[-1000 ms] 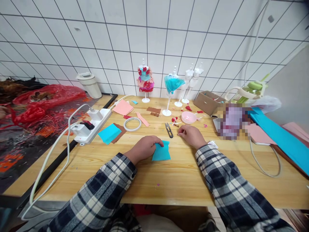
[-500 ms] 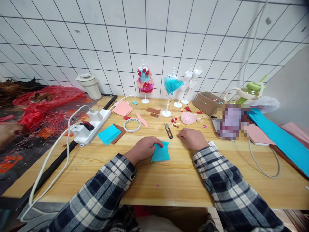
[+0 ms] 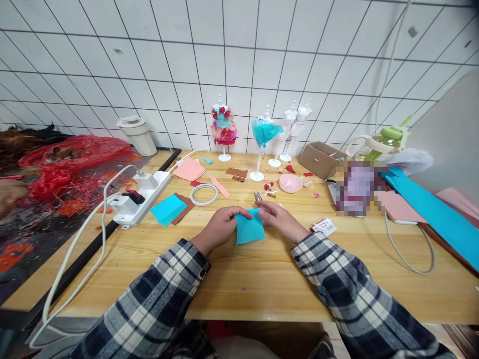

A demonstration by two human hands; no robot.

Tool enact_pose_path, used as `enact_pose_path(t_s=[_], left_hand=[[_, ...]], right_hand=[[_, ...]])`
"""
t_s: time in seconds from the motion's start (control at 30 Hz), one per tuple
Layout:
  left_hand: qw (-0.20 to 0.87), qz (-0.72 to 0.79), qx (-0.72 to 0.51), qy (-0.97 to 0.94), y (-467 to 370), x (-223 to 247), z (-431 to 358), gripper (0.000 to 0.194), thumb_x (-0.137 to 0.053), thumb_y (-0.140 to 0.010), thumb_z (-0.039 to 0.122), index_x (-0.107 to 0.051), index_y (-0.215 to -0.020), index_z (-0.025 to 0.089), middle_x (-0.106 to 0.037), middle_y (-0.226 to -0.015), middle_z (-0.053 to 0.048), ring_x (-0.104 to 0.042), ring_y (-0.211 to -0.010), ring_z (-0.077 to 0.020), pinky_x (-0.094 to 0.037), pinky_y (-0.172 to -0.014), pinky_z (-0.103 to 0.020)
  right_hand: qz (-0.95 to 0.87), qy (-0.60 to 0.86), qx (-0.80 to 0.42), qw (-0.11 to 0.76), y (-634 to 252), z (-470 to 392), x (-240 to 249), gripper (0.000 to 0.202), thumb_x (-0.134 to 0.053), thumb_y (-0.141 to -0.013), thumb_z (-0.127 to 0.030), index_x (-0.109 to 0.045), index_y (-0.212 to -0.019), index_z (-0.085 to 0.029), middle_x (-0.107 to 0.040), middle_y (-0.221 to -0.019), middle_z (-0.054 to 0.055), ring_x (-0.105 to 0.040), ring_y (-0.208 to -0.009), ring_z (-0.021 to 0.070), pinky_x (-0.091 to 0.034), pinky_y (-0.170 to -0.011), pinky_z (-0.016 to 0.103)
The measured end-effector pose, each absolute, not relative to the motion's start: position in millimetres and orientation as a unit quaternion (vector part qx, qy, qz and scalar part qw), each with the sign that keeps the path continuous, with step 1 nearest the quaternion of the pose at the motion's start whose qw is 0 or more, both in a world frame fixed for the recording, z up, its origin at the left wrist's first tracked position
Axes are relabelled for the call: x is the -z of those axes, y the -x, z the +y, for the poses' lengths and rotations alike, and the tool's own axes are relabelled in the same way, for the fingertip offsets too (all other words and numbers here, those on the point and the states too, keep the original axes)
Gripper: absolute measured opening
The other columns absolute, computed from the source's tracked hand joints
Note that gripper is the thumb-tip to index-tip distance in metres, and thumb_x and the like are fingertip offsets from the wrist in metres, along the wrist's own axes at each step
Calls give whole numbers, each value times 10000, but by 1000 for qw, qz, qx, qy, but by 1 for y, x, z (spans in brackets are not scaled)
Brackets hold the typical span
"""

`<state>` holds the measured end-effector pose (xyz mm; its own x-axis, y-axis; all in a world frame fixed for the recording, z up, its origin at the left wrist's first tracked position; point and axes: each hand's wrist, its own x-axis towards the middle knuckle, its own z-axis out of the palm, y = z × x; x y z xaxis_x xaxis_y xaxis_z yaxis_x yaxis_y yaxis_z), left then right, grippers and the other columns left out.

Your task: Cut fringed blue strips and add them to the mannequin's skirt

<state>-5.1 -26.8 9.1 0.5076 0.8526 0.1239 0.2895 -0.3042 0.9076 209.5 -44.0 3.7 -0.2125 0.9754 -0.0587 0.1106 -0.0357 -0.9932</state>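
A small blue paper piece is between my two hands over the wooden table. My left hand pinches its upper left part, thumb on top. At its upper right corner, my right hand has its fingers closed on the paper. Just behind the right fingers lie small snips, their handles hidden. A roll of white tape rests farther left, near a blue sheet on brown paper. Behind, a small dress form carries a blue ruffle, beside another in a red and pink dress.
A power strip with white cables lies at left, before a lidded cup. A pink bowl, cardboard box and paper tag are to the right. Another person's hand shows at far left.
My right hand has moved left from the table to the blue paper and taken hold of its right corner. The paper has tilted slightly, and the tag near my right sleeve is uncovered.
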Motion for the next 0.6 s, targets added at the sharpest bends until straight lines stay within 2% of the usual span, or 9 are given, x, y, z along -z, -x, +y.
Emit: enact_pose_path(t_s=[0.07,0.13,0.23,0.3,0.37,0.43,0.53,0.6], left_hand=[[465,385,-333,-724,5,-9,-27,299,-467,-768,148,-728,-912,175,-737,-994,-31,-658,-965,-198,-502,-903,-320],[489,388,-348,-699,4,-11,-27,282,-510,-800,195,-708,-1000,176,-721,-1041,-44,-647,-1003,-204,-498,-907,-323],[588,389,-368,-607,2,-14,-30,511,-570,-831,284,-509,-1334,217,-701,-1064,-57,-669,-925,-193,-528,-828,-330],[667,377,-373,-524,1,-15,-31,602,-562,-863,379,-385,-1418,224,-691,-1084,-81,-681,-876,-193,-543,-776,-339],[721,355,-349,-482,0,-13,-31,583,-560,-869,481,-455,-1362,190,-681,-1132,-124,-683,-912,-215,-545,-789,-359],[741,346,-308,-487,-1,-8,-30,568,-643,-811,517,-573,-1238,148,-691,-1129,-143,-678,-948,-239,-535,-826,-370],[706,379,-282,-527,-2,-1,-28,503,-763,-704,477,-678,-1051,124,-737,-1006,-103,-681,-918,-253,-524,-834,-364],[671,400,-302,-546,0,2,-25,484,-775,-684,472,-697,-1012,125,-747,-970,-83,-681,-904,-254,-519,-835,-362]], right_hand=[[-514,435,-624,395,-198,-47,0,515,-761,-679,-525,-667,-1069,-201,-726,-1000,71,-674,-874,203,-533,-763,327],[-483,425,-654,398,-194,-49,2,444,-792,-644,-505,-685,-927,-181,-737,-870,48,-678,-782,192,-531,-757,331],[-459,457,-630,428,-195,-48,2,385,-793,-641,-493,-676,-825,-176,-722,-748,27,-662,-692,185,-526,-685,316],[-460,470,-605,449,-196,-47,1,381,-779,-656,-500,-669,-838,-184,-707,-721,13,-640,-640,174,-512,-606,296],[-467,475,-591,456,-196,-47,1,386,-764,-669,-514,-662,-851,-190,-688,-691,-1,-602,-575,155,-486,-525,274],[-474,471,-588,456,-194,-48,1,390,-750,-681,-528,-662,-845,-186,-669,-665,-8,-573,-543,138,-474,-489,260],[-476,470,-593,449,-192,-49,-1,421,-708,-705,-575,-671,-823,-172,-644,-645,-12,-563,-543,121,-495,-491,248],[-474,477,-599,434,-191,-51,-2,454,-701,-704,-592,-679,-863,-168,-652,-681,-7,-592,-584,124,-528,-509,249]])
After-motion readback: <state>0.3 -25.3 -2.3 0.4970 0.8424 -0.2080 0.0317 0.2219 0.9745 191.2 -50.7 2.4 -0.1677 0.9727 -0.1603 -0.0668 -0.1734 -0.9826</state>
